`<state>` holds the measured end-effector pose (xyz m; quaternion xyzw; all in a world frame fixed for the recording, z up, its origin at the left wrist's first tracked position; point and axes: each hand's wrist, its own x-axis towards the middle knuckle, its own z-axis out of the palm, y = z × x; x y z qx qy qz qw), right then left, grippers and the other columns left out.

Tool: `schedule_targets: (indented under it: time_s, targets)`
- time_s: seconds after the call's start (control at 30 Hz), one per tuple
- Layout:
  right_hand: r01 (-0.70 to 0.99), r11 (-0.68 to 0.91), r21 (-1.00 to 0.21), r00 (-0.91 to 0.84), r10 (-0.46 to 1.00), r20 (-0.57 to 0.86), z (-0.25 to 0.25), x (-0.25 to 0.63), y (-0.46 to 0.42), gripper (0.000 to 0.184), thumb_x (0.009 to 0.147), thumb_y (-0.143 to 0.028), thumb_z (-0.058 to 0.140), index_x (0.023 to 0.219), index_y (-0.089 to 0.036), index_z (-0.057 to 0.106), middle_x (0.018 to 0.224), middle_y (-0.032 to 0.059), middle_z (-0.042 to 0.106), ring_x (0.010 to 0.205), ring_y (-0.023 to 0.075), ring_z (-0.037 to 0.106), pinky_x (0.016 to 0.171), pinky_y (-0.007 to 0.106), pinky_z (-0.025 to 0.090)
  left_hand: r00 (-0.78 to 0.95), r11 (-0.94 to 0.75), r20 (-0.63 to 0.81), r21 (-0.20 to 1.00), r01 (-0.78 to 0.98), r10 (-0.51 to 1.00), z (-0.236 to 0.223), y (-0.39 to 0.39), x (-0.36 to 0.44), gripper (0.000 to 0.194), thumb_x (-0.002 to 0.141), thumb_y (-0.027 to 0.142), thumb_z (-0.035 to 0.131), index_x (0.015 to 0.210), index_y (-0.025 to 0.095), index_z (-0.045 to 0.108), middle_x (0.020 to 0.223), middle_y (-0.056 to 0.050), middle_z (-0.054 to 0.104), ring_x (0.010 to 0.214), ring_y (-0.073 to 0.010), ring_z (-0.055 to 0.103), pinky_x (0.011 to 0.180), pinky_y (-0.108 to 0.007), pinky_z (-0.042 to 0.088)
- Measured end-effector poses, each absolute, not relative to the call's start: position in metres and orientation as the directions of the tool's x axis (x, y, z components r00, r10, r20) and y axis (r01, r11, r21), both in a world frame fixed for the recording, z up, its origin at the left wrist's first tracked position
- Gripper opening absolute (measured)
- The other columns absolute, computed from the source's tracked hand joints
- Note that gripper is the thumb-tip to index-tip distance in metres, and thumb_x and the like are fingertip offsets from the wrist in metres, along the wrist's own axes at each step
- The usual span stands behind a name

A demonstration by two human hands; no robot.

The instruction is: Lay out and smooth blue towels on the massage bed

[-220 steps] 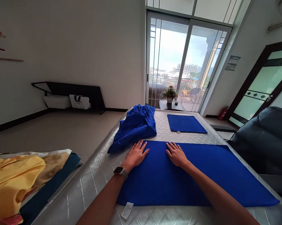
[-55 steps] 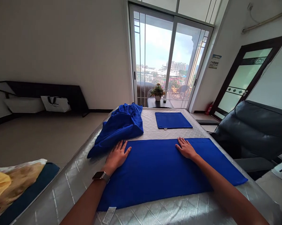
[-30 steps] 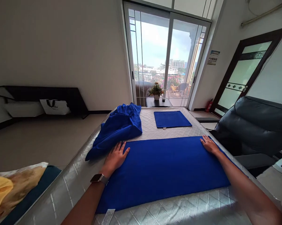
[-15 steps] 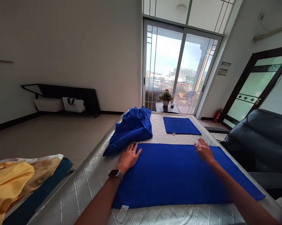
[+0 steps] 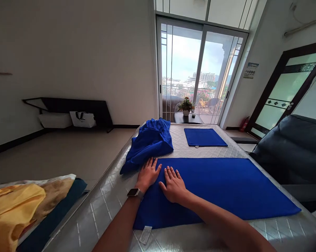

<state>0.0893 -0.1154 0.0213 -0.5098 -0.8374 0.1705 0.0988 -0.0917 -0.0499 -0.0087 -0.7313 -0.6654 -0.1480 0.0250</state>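
Observation:
A long blue cloth (image 5: 215,185) lies spread flat on a silvery quilted mattress (image 5: 108,206), with a white tag (image 5: 145,235) sticking out at its near left corner. My left hand (image 5: 148,174) rests flat on the cloth's far left corner, fingers stretched, a watch (image 5: 134,193) on the wrist. Beside it, my right hand (image 5: 173,185) lies flat on the same cloth, holding nothing. Just beyond my left hand sits a crumpled blue cloth (image 5: 152,141). A smaller folded blue cloth (image 5: 205,137) lies flat farther back on the right.
At the lower left is a pile of yellow and brown fabric (image 5: 18,206). A black leather chair (image 5: 292,150) stands on the right. Behind the mattress are a small table with a potted plant (image 5: 185,105) and a sliding glass door (image 5: 181,70). A white bag (image 5: 82,119) sits near the left wall.
My right hand has moved left across the long blue cloth and now lies beside my left hand. My left hand stays at the corner. The view has shifted slightly.

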Motion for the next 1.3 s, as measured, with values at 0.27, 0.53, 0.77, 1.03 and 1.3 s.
schedule_targets:
  time_s: [0.27,0.53,0.77,1.03,1.3]
  targets:
    - [0.882,0.323,-0.343,-0.370,0.925,-0.081,0.026,0.148,-0.105,0.081,0.103,-0.063,0.012,0.166,-0.012,0.013,0.172,0.0062,0.005,0.159,0.0213,0.001,0.129,0.045,0.001,0.046,-0.071,0.214,0.107,0.992,0.976,-0.007,-0.048,-0.090,0.071,0.104,0.056,0.023,0.158,0.013,0.040,0.163,-0.016,0.042,0.153,-0.0308,0.033,0.125,-0.049,0.027]
    - [0.931,0.237,-0.279,-0.280,0.952,-0.123,0.023,0.220,-0.097,0.083,0.102,-0.065,0.009,0.166,-0.011,0.010,0.172,0.0056,0.003,0.159,0.0190,0.000,0.128,0.041,-0.001,0.053,-0.066,0.148,0.087,0.994,0.988,0.000,-0.048,-0.090,0.071,0.104,0.055,0.023,0.160,0.011,0.034,0.166,-0.016,0.035,0.155,-0.0286,0.030,0.126,-0.046,0.023]
    - [0.968,0.154,-0.197,-0.181,0.975,-0.132,0.014,0.294,-0.087,0.084,0.102,-0.066,0.008,0.166,-0.011,0.010,0.172,0.0055,0.004,0.159,0.0182,0.002,0.128,0.040,0.000,0.055,-0.070,0.161,0.085,0.994,0.985,0.000,-0.047,-0.091,0.071,0.104,0.054,0.025,0.159,0.011,0.036,0.165,-0.017,0.037,0.155,-0.0306,0.031,0.125,-0.049,0.027]
    - [0.989,0.042,-0.142,-0.058,0.992,-0.111,0.000,0.382,-0.083,0.086,0.101,-0.067,0.008,0.166,-0.011,0.010,0.173,0.0052,0.007,0.159,0.0194,0.004,0.129,0.041,0.002,0.049,-0.068,0.156,0.124,0.990,0.987,-0.006,-0.043,-0.095,0.071,0.104,0.054,0.025,0.160,0.012,0.033,0.167,-0.017,0.033,0.156,-0.0296,0.028,0.126,-0.050,0.024]
    - [0.990,-0.059,-0.132,0.042,0.991,-0.129,-0.003,0.455,-0.073,0.085,0.100,-0.066,0.011,0.166,-0.011,0.012,0.173,0.0051,0.008,0.159,0.0213,0.006,0.129,0.044,0.006,0.074,-0.104,0.251,0.109,0.989,0.965,-0.009,-0.040,-0.100,0.067,0.103,0.048,0.028,0.156,0.010,0.042,0.161,-0.018,0.043,0.151,-0.0314,0.038,0.123,-0.050,0.032]
